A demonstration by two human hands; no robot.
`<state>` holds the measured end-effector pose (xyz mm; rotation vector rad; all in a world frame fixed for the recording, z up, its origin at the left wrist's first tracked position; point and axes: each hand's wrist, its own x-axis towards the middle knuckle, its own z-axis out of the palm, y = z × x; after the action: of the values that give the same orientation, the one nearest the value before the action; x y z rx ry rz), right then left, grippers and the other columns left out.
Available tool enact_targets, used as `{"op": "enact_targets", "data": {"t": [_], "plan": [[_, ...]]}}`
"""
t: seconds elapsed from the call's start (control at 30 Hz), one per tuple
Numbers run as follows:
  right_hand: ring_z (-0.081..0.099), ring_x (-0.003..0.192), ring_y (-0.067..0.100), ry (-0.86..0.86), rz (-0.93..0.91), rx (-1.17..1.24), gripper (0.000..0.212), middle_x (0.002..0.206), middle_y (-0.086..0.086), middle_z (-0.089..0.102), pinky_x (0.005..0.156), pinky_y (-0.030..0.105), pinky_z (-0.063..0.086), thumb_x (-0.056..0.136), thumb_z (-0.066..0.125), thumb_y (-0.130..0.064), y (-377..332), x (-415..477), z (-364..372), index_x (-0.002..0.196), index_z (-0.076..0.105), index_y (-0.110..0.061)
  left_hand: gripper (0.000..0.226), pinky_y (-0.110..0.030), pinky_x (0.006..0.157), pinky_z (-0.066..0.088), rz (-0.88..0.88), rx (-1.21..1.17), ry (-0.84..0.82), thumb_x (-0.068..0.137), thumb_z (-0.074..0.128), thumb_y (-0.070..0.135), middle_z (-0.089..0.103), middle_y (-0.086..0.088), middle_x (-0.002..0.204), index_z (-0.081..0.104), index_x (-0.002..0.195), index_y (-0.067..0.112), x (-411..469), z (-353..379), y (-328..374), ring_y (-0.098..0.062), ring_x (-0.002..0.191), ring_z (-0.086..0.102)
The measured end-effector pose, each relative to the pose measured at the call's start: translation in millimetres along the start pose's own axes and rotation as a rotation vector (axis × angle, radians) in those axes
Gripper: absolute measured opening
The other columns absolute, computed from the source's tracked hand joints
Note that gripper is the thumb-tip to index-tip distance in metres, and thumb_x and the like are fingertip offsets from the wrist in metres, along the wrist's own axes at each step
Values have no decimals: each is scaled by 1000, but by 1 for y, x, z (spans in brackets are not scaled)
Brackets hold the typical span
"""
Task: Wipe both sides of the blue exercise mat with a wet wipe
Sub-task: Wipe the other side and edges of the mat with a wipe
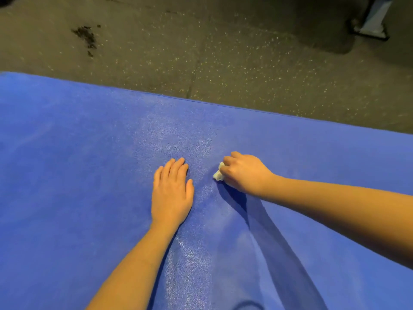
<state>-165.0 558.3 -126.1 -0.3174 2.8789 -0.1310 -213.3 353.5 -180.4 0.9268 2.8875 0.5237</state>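
Hands on the big blue mat

Mat (78,175) fills most of the view. It is blue and lies flat on a dark floor (201,52) with tiny light specks. Its far edge runs from the upper left down to the right.

The left hand (171,191) lies flat on the mat, near the middle. The palm faces down. The fingers are straight and close together, and they point away from the person. This hand holds nothing.

The right hand (244,174) is just beside the left hand, a little farther away. It reaches in from the right side. Its fingers are curled tight around a small white wet wipe (218,172). The wipe is scrunched up into a lump. A bit of it sticks out on the left side of the hand and touches the mat.

The two hands are apart, with a strip of blue mat between them. That strip looks shiny and speckled. The shiny patch goes up past the fingers and also down between the two bare arms. A dark shadow lies on the mat under the right arm.

On the floor at the upper left there is a dark stain (86,38). At the top right corner stands something pale (375,21) with a dark base. It is too blurry to tell what it is.
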Motion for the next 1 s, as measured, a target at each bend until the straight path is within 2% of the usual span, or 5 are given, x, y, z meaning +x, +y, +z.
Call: {"op": "enact_targets", "data": {"t": [0.3, 0.47, 0.7, 0.87, 1.0], "plan": [[58, 84, 40, -84, 3, 202, 19, 106, 16, 53, 71, 45, 49, 95, 49, -15, -8, 20, 6, 104, 63, -6, 42, -46, 105, 32, 4, 3, 45, 89, 39, 27, 60, -8, 130, 64, 116, 6, 1, 6, -5, -31, 123, 52], [57, 83, 40, 122, 456, 182, 16, 97, 19, 51, 68, 39, 45, 92, 51, -10, 47, 54, -5, 90, 62, 2, 35, -39, 91, 34, -117, -112, 167, 85, 36, 27, 64, -3, 107, 64, 99, 11, 30, -3, 1, -28, 101, 57], [62, 80, 31, 196, -104, 364, 9, 90, 11, 63, 57, 33, 51, 81, 62, -12, 13, 44, 7, 84, 70, -13, 40, -45, 108, 29, -181, -6, 223, 90, 38, 24, 57, -11, 131, 59, 119, 6, 58, 14, -4, -33, 128, 46], [51, 98, 35, 267, 518, 112, 18, 106, 15, 58, 66, 35, 42, 93, 52, -14, 74, 75, 6, 95, 67, -5, 39, -49, 109, 31, -180, -7, 223, 91, 41, 23, 56, -12, 133, 59, 121, 5, 55, 13, -3, -33, 130, 45], [56, 91, 24, 344, 85, 355, 13, 95, 7, 62, 68, 26, 43, 88, 60, -12, 48, 54, 12, 90, 73, -11, 43, -47, 110, 29, -184, -6, 221, 91, 37, 26, 56, -11, 133, 60, 122, 5, 55, 13, -2, -32, 130, 44]]}}
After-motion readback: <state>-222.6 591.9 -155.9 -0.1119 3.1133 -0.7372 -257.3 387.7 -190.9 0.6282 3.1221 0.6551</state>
